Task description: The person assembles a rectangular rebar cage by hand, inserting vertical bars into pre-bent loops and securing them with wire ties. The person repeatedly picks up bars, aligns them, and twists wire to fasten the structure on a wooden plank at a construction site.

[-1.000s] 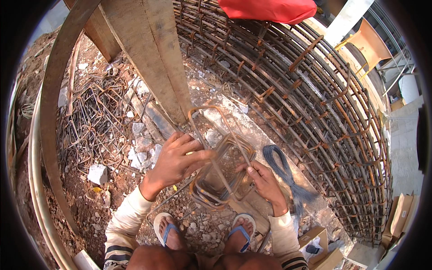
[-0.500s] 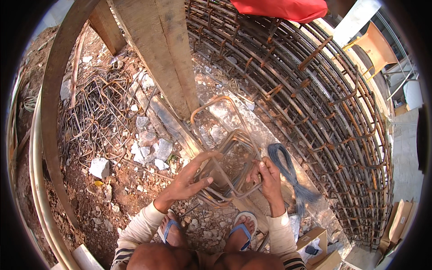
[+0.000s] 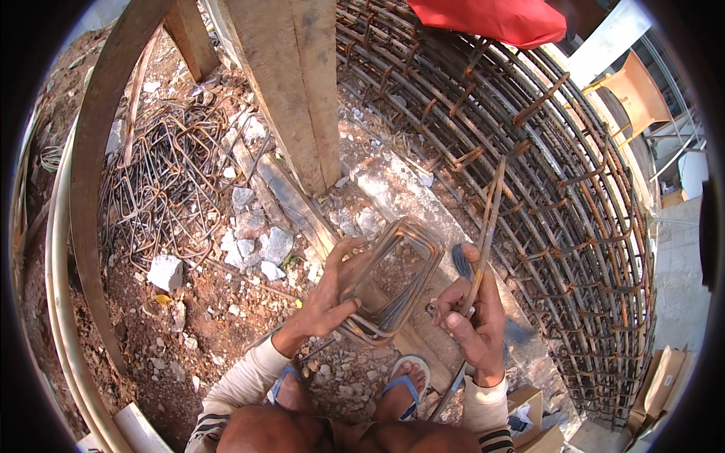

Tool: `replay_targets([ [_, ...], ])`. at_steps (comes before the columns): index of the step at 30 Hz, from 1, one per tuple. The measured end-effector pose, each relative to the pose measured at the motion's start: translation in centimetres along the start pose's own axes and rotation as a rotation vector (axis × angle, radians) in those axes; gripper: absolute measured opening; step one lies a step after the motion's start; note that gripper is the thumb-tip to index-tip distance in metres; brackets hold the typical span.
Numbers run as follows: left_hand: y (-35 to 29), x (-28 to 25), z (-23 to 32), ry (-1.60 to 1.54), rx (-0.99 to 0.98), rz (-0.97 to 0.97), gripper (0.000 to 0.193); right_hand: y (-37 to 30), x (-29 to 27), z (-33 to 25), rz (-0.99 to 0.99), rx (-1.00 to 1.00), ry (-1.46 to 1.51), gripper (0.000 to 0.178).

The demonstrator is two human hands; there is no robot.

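Observation:
A stack of rusty rectangular rebar stirrups stands tilted in front of me, above a wooden plank. At its left side, my left hand grips it, thumb on the near side and fingers behind. To the right, my right hand is closed round a single rebar stirrup, seen nearly edge-on and pointing up and away, apart from the stack. Behind the right hand lies a bundle of dark tie wire, mostly hidden by the fingers and palm.
A curved rebar cage fills the right side, a red cloth over its far end. Loose stirrups lie heaped at left among rubble. A wooden post rises ahead. My sandalled feet stand below; a cardboard box sits at lower right.
My right hand has lifted one stirrup off the stack, moved it right and turned it edge-on. My left hand stays on the stack. The view has shifted slightly.

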State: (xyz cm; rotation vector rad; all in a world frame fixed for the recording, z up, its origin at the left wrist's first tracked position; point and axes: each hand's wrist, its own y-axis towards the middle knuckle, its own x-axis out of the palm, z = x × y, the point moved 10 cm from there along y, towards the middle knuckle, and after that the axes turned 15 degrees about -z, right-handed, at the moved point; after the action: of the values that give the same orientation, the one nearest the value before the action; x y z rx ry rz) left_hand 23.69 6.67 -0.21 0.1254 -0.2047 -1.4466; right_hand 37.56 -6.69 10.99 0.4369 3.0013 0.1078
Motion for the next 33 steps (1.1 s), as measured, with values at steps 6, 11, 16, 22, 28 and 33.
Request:
replay_targets([
  [6, -0.1, 0.1, 0.1, -0.011, -0.002, 0.042, 0.104, 1.4, 3.3, -0.6, -0.236, 0.244, -0.576, 0.032],
  [11, 0.1, 0.1, 0.2, -0.038, -0.006, 0.039, 0.105, 1.5, 6.7, 2.0, -0.346, 0.281, -0.659, 0.022],
  [16, 0.1, 0.1, 0.0, -0.125, -0.006, 0.063, 0.107, 1.8, 9.6, 2.6, -0.404, 0.186, -0.779, 0.019],
  [22, 0.1, 0.0, -0.2, -0.194, 0.020, 0.081, 0.107, 1.6, 10.5, 3.4, -0.476, 0.220, -0.886, 0.041],
  [28, -0.1, -0.4, -0.3, -0.209, 0.033, 0.160, 0.099, 2.2, 11.4, 4.4, -0.509, 0.278, -0.844, 0.045],
  [33, -0.5, -0.6, -1.2, -0.258, 0.012, 0.186, 0.081, 2.3, 11.2, 4.4, -0.480, 0.275, -0.847, 0.034],
])
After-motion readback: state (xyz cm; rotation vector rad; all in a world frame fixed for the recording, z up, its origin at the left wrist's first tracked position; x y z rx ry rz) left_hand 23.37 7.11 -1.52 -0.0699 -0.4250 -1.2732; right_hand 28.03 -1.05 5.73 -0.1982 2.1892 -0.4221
